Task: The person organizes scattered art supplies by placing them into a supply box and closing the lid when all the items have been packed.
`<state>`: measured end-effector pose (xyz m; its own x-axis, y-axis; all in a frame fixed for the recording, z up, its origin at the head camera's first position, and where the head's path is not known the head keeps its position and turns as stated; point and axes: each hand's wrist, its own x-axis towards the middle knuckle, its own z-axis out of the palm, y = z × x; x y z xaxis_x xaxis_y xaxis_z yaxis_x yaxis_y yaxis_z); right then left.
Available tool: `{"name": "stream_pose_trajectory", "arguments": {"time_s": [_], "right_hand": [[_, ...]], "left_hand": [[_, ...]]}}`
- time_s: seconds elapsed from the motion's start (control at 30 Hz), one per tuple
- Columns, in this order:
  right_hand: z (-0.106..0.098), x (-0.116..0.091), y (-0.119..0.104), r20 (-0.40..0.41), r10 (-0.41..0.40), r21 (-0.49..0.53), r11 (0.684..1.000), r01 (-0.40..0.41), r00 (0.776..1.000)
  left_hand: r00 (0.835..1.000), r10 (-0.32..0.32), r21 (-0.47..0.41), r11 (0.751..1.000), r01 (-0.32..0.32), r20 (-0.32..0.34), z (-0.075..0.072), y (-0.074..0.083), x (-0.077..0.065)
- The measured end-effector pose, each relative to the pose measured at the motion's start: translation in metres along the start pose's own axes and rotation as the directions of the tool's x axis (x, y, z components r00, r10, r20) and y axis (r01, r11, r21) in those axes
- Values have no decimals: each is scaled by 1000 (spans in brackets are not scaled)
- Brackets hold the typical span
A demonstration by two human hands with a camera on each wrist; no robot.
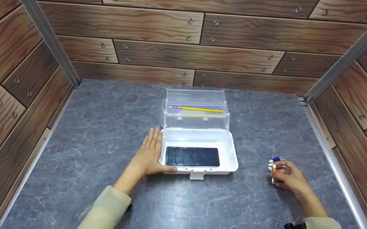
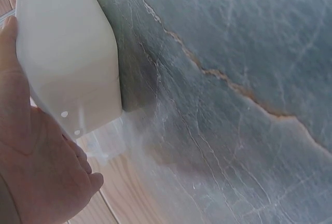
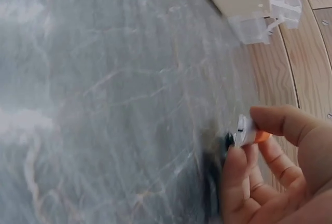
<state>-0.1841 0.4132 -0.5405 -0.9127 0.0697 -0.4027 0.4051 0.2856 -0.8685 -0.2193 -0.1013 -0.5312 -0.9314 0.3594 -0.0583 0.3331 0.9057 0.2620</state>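
Note:
A white plastic box (image 1: 234, 159) stands with its lid folded back. Along its left side my left hand (image 1: 150, 156) rests with straight fingers, its thumb on the front rim. The left wrist view shows the same hand (image 2: 46, 151) against the box wall (image 2: 72, 53). Inside the box lies a flat black rectangular case (image 1: 192, 156). Off to the right, my right hand (image 1: 293, 178) pinches a small white-capped tube with an orange band (image 1: 274, 168). That tube (image 3: 251, 133) is between thumb and fingers in the right wrist view. A purple-banded tube (image 1: 276, 159) lies beside these fingers.
Behind the box, its clear lid (image 1: 196, 95) and tray hold a yellow-handled paintbrush (image 1: 202, 110). A white latch (image 1: 197, 175) hangs at the box front. Wood-patterned walls (image 1: 158, 27) and metal rails (image 1: 333, 143) bound the grey marbled table (image 1: 107, 111).

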Motion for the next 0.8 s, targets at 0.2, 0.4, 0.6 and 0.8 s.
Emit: {"name": "stream_pose_trajectory", "arguments": {"time_s": [0.2,0.4,0.6,0.8], "right_hand": [[6,-1,-6,3,-64,168,984,63,998],[13,-2,-14,-6,-123,184,975,122,992],[23,4,-30,-10,-182,150,972,181,983],[38,9,-53,8,-237,124,964,234,972]], "left_hand": [[1000,-5,-15,1000,6,6,-1,1,-1],[1000,-5,-20,1000,5,12,-1,1,-2],[1000,-7,-22,1000,7,16,-1,2,-2],[1000,-5,-21,1000,5,10,-1,2,-1]]}}
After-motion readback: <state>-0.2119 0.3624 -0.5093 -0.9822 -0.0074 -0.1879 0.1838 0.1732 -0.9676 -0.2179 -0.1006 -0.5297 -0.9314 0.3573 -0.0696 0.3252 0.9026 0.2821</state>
